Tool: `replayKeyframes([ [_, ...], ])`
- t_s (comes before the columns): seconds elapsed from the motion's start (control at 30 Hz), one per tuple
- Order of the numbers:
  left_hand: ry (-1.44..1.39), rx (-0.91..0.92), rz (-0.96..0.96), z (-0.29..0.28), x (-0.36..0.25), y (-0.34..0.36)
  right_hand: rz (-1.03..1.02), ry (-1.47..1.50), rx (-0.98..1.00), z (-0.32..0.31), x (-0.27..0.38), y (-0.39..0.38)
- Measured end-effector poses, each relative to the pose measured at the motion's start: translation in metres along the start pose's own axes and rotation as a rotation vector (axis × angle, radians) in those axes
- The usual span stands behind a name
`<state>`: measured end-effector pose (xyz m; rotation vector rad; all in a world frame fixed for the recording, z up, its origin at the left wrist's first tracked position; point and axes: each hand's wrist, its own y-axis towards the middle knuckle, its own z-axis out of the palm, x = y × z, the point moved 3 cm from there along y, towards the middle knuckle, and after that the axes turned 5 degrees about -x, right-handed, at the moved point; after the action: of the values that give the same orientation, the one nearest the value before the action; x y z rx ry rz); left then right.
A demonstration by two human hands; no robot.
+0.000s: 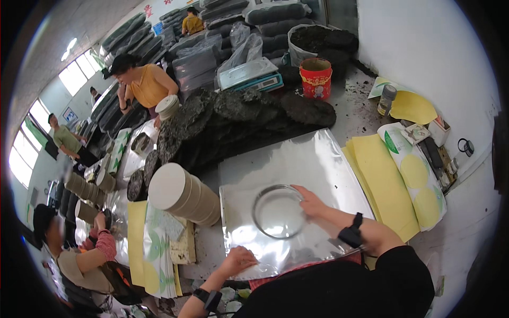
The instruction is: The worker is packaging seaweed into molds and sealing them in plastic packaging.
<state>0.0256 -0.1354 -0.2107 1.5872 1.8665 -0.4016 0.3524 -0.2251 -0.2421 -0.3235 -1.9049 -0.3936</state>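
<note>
A large silvery sheet (286,153) lies in front of me, with a round metal ring (255,209) on it. My right hand (310,204) grips the right side of the ring. My left hand (239,259) is at the sheet's lower left edge, its fingers curled onto the sheet. Left of the sheet stands a stack of round off-white discs (180,188). Dark crumbly cakes (228,111) are piled behind the sheet. Yellow paper (374,175) and printed paper (424,201) lie on the right.
At the back are a red bucket (315,82), a scale (249,78) and stacked dark bags (275,29). A white wall (424,47) bounds the right. Co-workers (146,87) stand beyond and at left, one working near more paper stacks (159,249). A jar (387,100) stands by the wall.
</note>
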Motion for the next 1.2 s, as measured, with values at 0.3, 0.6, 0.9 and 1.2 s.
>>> replayKeyframes([
  [0.3, -0.013, 0.352, 0.151, -0.016, -0.011, 0.06, 0.174, 0.293, -0.073, -0.095, -0.045, 0.071],
  [0.6, -0.158, 0.098, 0.042, 0.004, -0.009, 0.01, 0.203, 0.045, 0.055, -0.095, -0.057, 0.069],
  [0.9, -0.644, 0.401, -0.615, -0.011, 0.037, 0.045, -0.158, 0.45, 0.015, -0.021, 0.136, -0.027],
  [1.2, -0.279, 0.074, -0.5, -0.082, -0.072, 0.094, 0.177, 0.128, -0.184, -0.008, -0.009, -0.083],
])
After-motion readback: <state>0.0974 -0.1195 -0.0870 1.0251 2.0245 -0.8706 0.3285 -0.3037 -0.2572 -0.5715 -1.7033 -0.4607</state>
